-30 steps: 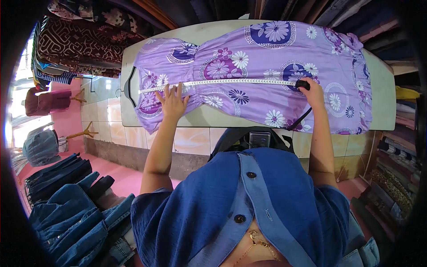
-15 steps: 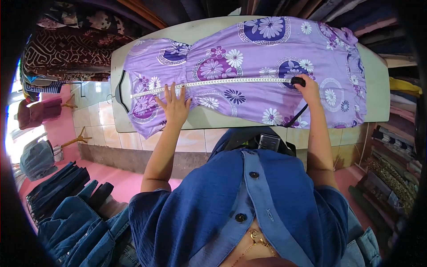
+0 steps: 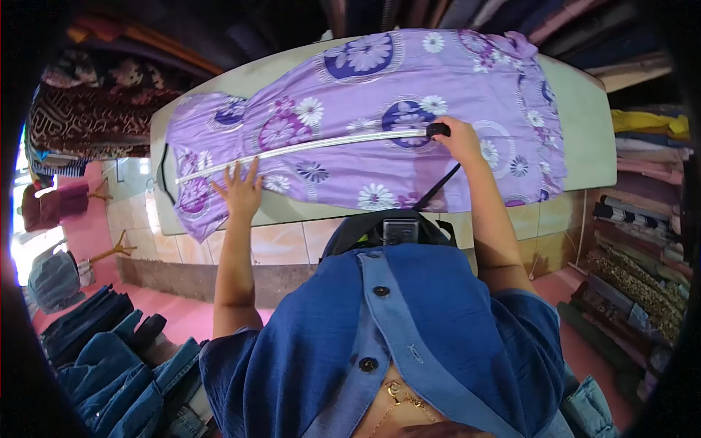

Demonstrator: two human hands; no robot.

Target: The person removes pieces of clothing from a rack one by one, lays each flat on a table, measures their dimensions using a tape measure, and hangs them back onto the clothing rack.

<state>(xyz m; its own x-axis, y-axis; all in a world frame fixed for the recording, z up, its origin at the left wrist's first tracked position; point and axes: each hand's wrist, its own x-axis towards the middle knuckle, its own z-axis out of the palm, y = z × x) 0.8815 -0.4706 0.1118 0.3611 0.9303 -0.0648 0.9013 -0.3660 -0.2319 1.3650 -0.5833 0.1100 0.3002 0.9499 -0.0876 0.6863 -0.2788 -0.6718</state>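
Note:
A lilac floral dress lies spread across a pale table, its neckline to the left and its hem to the right. Part of a dark hanger shows at the neckline. Along the dress runs a white tape measure, slightly slanted, from the neck end to a black case. My right hand grips that black case, and a dark strap hangs below it. With fingers spread, my left hand rests flat on the dress near the waist, its fingertips at the tape.
Patterned garments hang at the left, beside a wooden hook. Folded jeans are stacked at lower left. Rows of folded clothes line the right side. A small dark device sits at my waist by the table's front edge.
The whole scene has shifted left and tilted slightly as my head moved. Both hands keep about the same places on the dress, and the tape stays stretched out.

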